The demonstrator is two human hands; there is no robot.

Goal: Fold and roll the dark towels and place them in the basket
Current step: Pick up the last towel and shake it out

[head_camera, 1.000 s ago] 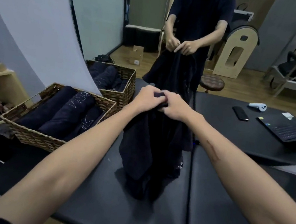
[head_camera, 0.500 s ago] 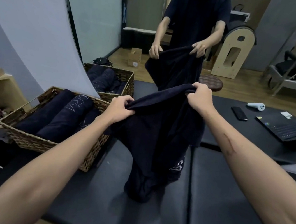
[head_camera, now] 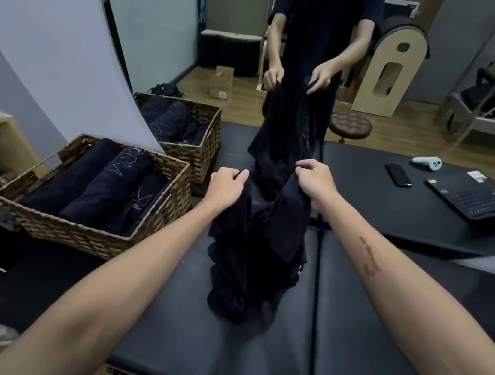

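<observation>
Both hands, left [head_camera: 227, 186] and right [head_camera: 316, 182], pinch the top edge of one dark towel [head_camera: 255, 251] hanging onto the black table [head_camera: 376, 346]. Two baskets [head_camera: 89, 232] of rolled towels sit left.

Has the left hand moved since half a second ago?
Yes. The left hand, gripping the dark towel, swung right, away from the near basket toward the right hand.

On the worktop [head_camera: 376, 346] I see a laptop [head_camera: 471, 198]; a phone [head_camera: 398, 174] lies just left of it, a white controller [head_camera: 426, 162] behind the phone.
</observation>
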